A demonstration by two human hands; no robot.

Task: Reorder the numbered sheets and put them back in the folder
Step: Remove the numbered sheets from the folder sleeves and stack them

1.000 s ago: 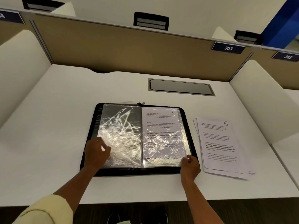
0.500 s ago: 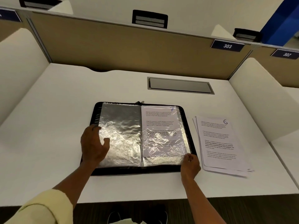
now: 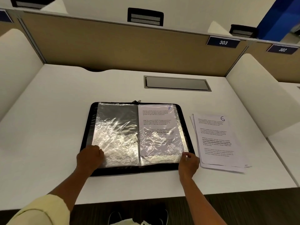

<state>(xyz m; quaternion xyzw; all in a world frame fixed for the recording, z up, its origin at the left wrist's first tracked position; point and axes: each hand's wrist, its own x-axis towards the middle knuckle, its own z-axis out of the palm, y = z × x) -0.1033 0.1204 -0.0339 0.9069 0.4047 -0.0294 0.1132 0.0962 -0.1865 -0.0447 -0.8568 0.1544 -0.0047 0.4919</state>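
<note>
Nearest the camera, a pale yellow sleeve covers the left upper arm, and both forearms reach forward over the white bench. The left hand rests on the near left corner of the open black folder, its fingers curled down onto the crinkled empty plastic sleeve; whether its grip actually pinches the plastic cannot be told. The right hand sits at the folder's near right corner, its grip closed, with thumb and fingers pinching the lower corner of the right-hand plastic pocket. Inside that pocket, just beyond the right hand, lies the sheet marked 7. To the right of the folder, apart from both hands, a loose stack of sheets lies on the bench with the sheet numbered 6 on top. Farther back is a recessed grey panel, then the tan partition with a plate reading 303.
</note>
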